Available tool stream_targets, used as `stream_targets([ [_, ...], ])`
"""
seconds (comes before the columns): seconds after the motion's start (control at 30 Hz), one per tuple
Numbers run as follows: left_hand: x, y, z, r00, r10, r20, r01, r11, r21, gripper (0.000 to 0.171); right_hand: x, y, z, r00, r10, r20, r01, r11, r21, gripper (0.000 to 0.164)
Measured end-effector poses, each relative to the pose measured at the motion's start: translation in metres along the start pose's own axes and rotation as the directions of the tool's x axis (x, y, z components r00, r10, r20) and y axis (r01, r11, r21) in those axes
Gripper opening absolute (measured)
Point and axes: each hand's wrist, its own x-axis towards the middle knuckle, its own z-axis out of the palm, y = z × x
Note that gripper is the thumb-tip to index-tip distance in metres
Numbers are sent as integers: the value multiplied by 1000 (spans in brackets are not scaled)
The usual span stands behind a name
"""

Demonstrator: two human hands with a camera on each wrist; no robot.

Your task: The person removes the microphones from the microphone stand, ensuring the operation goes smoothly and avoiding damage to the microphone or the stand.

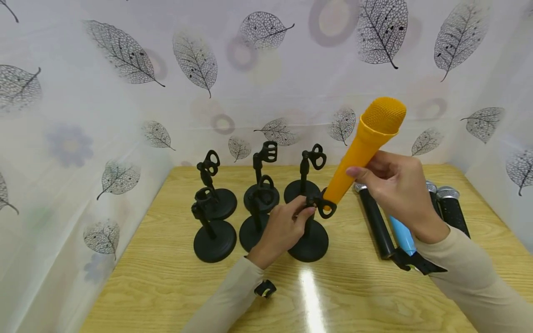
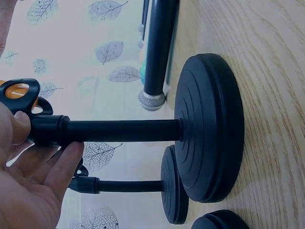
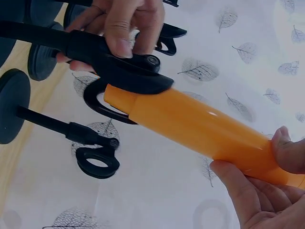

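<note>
An orange microphone (image 1: 354, 159) slants with its mesh head up and to the right. My right hand (image 1: 399, 189) grips its body between thumb and fingers. The lower end of the microphone sits between the two arms of a black clip (image 3: 128, 76) atop a microphone stand (image 1: 308, 243). Just below that clip, my left hand (image 1: 285, 226) pinches the top of the stand's post (image 2: 119, 130) with thumb and fingers. The round base (image 2: 209, 129) of this stand rests on the wooden table. How deep the microphone sits in the clip is hard to tell.
Several more black microphone stands (image 1: 214, 240) stand in two rows at the left and behind, their clips holding nothing. On the table's right lie black microphones (image 1: 376, 222) and a light blue one (image 1: 402, 236), partly behind my right arm. A leaf-patterned curtain (image 1: 258, 92) hangs behind the table (image 1: 166, 286).
</note>
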Motion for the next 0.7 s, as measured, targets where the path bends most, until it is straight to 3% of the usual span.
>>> stream_targets([
  [0.37,-1,-2,-1,1000,0,-17,0,1000,12,18,12,-15,-31,990,-15,-137,23,998,62,31],
  [0.53,0,-2,-1,1000,8,-28,-8,1000,20,18,13,-11,-39,993,20,-119,-17,999,29,31],
  [0.7,2,-2,0,999,23,-40,-22,999,29,20,12,-1,-42,990,133,-49,-134,991,-12,31],
])
